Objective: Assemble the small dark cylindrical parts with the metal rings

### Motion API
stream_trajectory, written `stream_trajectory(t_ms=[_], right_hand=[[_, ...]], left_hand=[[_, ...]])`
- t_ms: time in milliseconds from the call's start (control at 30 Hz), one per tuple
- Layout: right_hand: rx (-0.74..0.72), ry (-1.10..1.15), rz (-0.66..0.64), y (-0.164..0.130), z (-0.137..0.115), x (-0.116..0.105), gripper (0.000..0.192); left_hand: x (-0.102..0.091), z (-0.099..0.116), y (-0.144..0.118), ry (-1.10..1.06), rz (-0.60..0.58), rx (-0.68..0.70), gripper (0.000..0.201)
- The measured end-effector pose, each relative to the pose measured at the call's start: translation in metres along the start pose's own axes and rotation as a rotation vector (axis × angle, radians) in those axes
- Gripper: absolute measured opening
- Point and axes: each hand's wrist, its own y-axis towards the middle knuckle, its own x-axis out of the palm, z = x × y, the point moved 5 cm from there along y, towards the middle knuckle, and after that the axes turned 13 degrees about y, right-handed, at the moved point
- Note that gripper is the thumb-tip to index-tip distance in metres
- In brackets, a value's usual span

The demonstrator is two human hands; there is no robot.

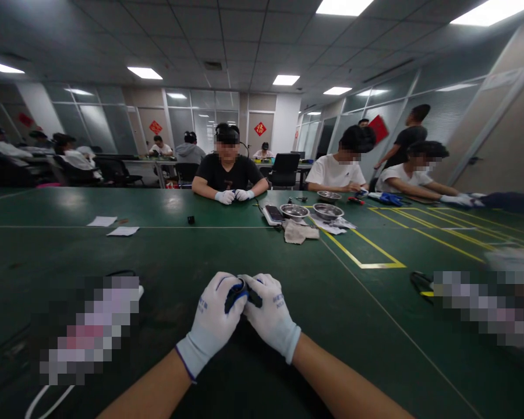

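Note:
Both my hands wear white gloves with blue-coated palms and meet above the green table in front of me. My left hand (218,317) has its fingers curled around a small dark object with a rounded rim (241,286). From the other side, my right hand (274,314) closes its fingertips on the same object. Most of the object is hidden by the gloves, so its kind cannot be made out.
A small black block (191,220) and white paper slips (123,231) lie ahead. Farther right are metal bowls (294,211), a phone (274,213), a cloth (300,231) and yellow tape lines (382,266). A white cable (48,401) runs at left. A gloved co-worker (227,171) sits opposite.

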Motion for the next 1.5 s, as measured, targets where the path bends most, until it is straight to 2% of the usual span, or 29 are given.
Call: stream_trajectory(t_ms=[300,800,933,1033,1200,1333,1500], right_hand=[[-0.044,0.036,-0.035,0.002,-0.001,0.004,0.038],[-0.021,0.042,-0.096,0.001,0.002,0.008,0.048],[0.025,0.035,-0.070,0.003,0.002,0.008,0.047],[0.064,0.020,-0.052,0.004,0.003,0.008,0.039],[0.081,-0.006,-0.164,0.006,0.009,0.012,0.013],[0.025,0.010,-0.130,0.006,0.007,0.010,0.015],[0.004,0.003,-0.147,0.005,0.006,0.010,0.014]], left_hand=[[0.001,-0.002,0.000,0.006,0.004,-0.031,0.011],[-0.002,-0.003,0.001,0.028,0.040,0.022,0.011],[-0.001,-0.002,0.000,0.011,0.032,0.013,0.013],[0.000,-0.001,-0.001,0.017,0.035,0.022,0.017],[0.003,-0.002,-0.003,0.020,0.049,0.006,0.021],[0.004,-0.005,-0.004,0.026,0.054,-0.008,0.022],[0.001,-0.007,-0.004,0.027,0.074,-0.020,0.019]])
